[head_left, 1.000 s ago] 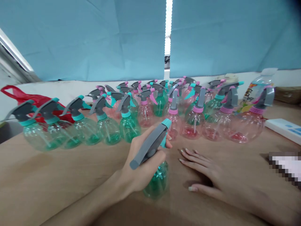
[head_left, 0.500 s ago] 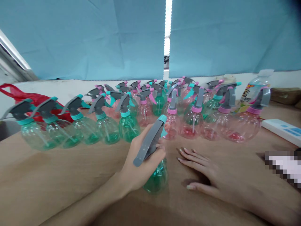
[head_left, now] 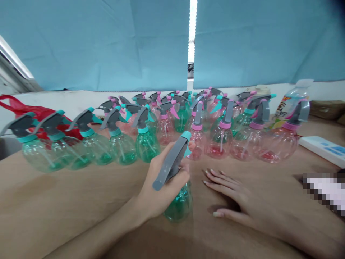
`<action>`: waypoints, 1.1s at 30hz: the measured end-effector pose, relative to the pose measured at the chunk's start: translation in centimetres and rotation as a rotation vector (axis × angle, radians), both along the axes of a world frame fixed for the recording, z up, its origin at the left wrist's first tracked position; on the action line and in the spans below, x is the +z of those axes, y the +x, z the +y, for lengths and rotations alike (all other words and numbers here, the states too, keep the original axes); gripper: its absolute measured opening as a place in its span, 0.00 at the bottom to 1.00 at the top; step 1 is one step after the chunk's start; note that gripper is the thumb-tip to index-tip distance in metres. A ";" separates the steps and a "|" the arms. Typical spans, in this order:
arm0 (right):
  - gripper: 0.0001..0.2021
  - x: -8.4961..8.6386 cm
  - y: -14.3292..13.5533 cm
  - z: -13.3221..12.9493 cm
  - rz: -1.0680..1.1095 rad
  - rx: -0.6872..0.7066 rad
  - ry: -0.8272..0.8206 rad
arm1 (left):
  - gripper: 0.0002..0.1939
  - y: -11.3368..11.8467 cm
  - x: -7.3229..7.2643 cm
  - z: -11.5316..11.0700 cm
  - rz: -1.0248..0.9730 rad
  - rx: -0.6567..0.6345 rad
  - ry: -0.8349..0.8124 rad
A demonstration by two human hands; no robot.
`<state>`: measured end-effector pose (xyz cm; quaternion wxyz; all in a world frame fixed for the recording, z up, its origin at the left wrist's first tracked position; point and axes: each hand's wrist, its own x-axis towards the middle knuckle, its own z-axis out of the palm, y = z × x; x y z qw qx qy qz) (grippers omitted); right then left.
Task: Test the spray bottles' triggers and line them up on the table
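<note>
My left hand (head_left: 159, 187) is wrapped round the neck of a green spray bottle (head_left: 179, 205) with a grey trigger head and a turquoise nozzle. The bottle stands upright at the front middle of the wooden table, and the hand hides its collar. My right hand (head_left: 231, 194) lies to the right of it, palm down on the tabletop, fingers stretched out and holding nothing. Behind the hands, green spray bottles (head_left: 147, 144) line the left side. Pink spray bottles (head_left: 219, 144) stand on the right, with more of both colours packed behind.
A red plastic bag (head_left: 40, 113) lies at the back left. At the back right stands a clear drink bottle (head_left: 296, 95) with a label. A white box with blue marks (head_left: 323, 147) and a blurred-out pale object (head_left: 326, 190) lie at the right. A blue curtain (head_left: 94, 43) hangs behind.
</note>
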<state>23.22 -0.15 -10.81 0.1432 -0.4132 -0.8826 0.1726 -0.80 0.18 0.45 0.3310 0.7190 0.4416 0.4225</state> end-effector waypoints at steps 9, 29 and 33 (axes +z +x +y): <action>0.33 0.0 0.0 0.0 0.010 -0.001 -0.004 | 0.07 0.0 0.2 -0.2 -0.004 -0.008 -0.014; 0.33 0.0 0.1 0.1 0.036 0.020 -0.016 | 0.03 -0.5 -0.4 0.1 0.042 0.017 0.003; 0.33 -0.1 0.1 0.1 0.043 0.023 -0.016 | 0.05 -0.7 -0.6 0.1 0.050 0.018 -0.003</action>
